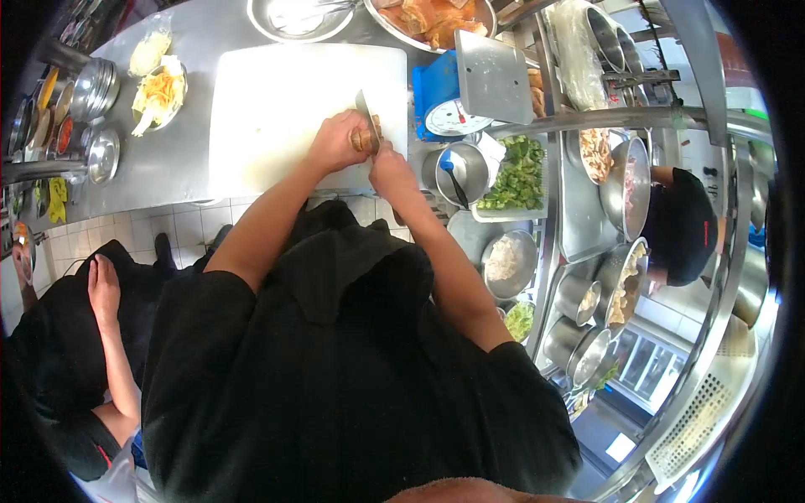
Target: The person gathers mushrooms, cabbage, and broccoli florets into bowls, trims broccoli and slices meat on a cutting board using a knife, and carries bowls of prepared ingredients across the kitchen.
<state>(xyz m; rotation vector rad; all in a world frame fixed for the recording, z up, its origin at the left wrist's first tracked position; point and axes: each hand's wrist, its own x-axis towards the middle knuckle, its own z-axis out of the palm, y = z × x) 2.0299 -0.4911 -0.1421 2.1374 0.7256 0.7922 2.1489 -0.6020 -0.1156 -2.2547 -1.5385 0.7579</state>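
Note:
My left hand [338,141] is closed around a browned piece of meat [362,140] on the white cutting board [277,109]. My right hand [392,173] grips a knife [364,103], its blade pointing away from me, right beside the meat. The blade seems to touch the meat's right side; how deep it sits there I cannot tell. Both hands are close together near the board's lower right part.
A blue scale [436,92] stands right of the board, near a metal pot [464,174] with a blue brush [450,172] and a tray of chopped greens [516,176]. Meat fills a bowl [436,23] behind. Left is a plate of shredded vegetables [159,99]. Other people stand left and right.

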